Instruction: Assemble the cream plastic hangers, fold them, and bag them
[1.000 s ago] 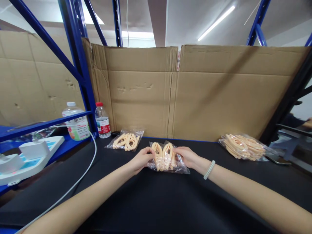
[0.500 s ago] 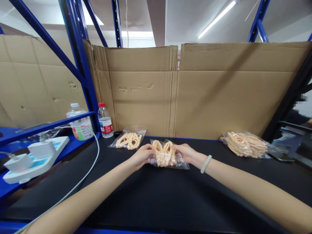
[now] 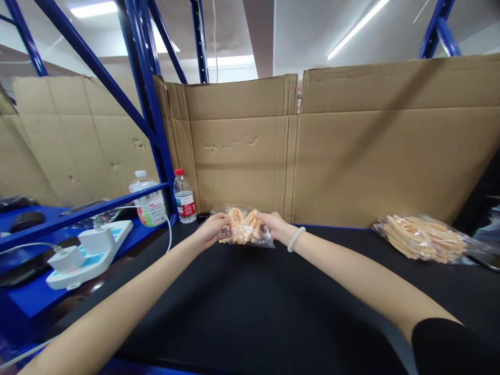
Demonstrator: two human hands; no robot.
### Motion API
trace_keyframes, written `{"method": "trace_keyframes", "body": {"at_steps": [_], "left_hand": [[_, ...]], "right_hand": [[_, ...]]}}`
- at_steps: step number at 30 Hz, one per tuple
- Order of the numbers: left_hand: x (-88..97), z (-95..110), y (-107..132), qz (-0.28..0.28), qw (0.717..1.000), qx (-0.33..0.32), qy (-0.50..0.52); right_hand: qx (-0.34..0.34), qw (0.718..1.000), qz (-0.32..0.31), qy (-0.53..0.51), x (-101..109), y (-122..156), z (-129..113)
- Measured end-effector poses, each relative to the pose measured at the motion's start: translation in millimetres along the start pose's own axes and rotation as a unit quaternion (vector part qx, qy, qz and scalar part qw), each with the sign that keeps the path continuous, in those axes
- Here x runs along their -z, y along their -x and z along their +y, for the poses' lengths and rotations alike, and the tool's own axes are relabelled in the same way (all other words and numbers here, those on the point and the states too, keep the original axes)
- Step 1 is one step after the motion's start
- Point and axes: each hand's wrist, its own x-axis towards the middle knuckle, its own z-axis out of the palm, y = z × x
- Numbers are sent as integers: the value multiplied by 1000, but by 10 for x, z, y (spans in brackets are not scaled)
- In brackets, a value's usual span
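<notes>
Between my two hands is a clear plastic bag with pale peach looped strips folded inside it. My left hand is closed on its left side, and my right hand pinches its right side. The held bag is at the far part of the black table, in front of a second similar bag, which it and my left hand mostly hide. Whether the two bags touch I cannot tell. A larger stack of bagged peach strips lies at the far right, away from both hands.
Cardboard panels stand along the table's back edge. At the left are a blue metal frame, a red-capped water bottle, a white-capped jug and a white power strip with cables. Part of a phone shows at the right.
Both hands have moved the held bag left and away from me, in front of the bag lying at the back. The view has turned a little, showing more of the left side.
</notes>
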Motion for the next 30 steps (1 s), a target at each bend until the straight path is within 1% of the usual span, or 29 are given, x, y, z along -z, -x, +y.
{"method": "trace_keyframes", "body": {"at_steps": [5, 8, 10, 13, 17, 19, 21, 26, 30], "left_hand": [[363, 140, -346, 67, 997, -11, -39], [549, 164, -569, 99, 993, -24, -62], [650, 114, -706, 114, 990, -26, -79], [761, -50, -864, 133, 985, -16, -109], [830, -263, -957, 152, 975, -8, -162], [841, -302, -962, 160, 967, -14, -195], [846, -298, -946, 171, 956, -28, -235], [824, -245, -825, 222, 912, -77, -337], [725, -241, -664, 270, 870, -128, -393]], "right_hand": [[32, 999, 2, 10, -500, -347, -211], [47, 999, 10, 18, -755, -493, -297], [50, 998, 19, 23, -876, -555, -292], [46, 998, 30, 31, -974, -599, -192], [36, 998, 31, 43, -977, -609, -57], [27, 998, 24, 51, -943, -608, -56], [16, 998, 12, 60, -888, -605, -95], [5, 995, -13, 100, -640, -566, -173], [45, 987, -8, 153, -398, -460, -119]]}}
